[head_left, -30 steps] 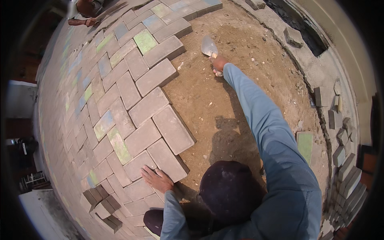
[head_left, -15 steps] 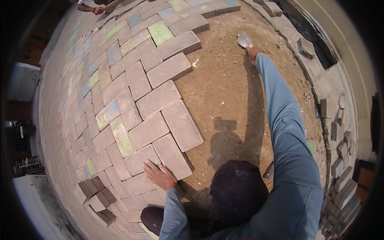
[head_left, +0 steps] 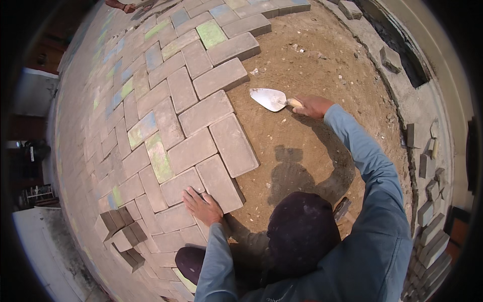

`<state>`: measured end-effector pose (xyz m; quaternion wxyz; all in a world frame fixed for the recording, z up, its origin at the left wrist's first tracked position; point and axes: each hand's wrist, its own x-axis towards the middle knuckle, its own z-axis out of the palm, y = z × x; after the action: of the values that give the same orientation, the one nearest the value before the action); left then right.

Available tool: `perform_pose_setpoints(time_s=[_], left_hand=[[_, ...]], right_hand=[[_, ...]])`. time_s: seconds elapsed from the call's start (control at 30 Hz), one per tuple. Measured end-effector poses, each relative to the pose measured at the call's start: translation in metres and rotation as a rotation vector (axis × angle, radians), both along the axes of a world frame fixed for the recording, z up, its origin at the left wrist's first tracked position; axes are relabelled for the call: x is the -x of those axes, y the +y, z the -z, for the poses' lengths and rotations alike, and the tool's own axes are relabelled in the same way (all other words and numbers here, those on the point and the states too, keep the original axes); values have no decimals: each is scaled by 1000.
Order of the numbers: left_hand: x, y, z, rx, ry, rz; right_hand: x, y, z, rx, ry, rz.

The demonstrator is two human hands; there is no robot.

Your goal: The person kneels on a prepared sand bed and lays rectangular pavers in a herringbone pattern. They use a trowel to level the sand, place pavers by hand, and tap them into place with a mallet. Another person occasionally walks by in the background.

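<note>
My right hand grips the wooden handle of a pointed trowel. Its pale metal blade lies over the brown sand bed, close to the stepped edge of the laid pavers, with the tip toward the left. My left hand rests palm down, fingers spread, on the pinkish-grey pavers, partly on an edge paver. Beside my right knee, a dark-headed tool with a pale handle lies on the sand, partly hidden.
Small stacks of loose pavers sit on the paving at lower left. Along the right, a row of pavers stands by a concrete strip with an open channel. At the top left, another person's hand shows.
My right hand has drawn the trowel back toward me and leftward over the sand, its arm now bent. The blade has turned to point left. My left hand stays on the pavers.
</note>
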<state>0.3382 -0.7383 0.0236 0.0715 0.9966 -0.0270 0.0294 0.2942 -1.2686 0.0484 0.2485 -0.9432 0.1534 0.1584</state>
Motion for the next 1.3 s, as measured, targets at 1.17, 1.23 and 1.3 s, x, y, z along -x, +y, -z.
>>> perform_pose_setpoints(time_s=[1.17,1.23,1.3], left_hand=[[2,20,9,-9,-69,70],[4,15,8,1,-65,72],[3,11,6,-37,-36,47]], right_hand=[[231,35,-6,214,-46,494],[262,-32,1,288,40,785],[263,-73,10,256,46,1099]])
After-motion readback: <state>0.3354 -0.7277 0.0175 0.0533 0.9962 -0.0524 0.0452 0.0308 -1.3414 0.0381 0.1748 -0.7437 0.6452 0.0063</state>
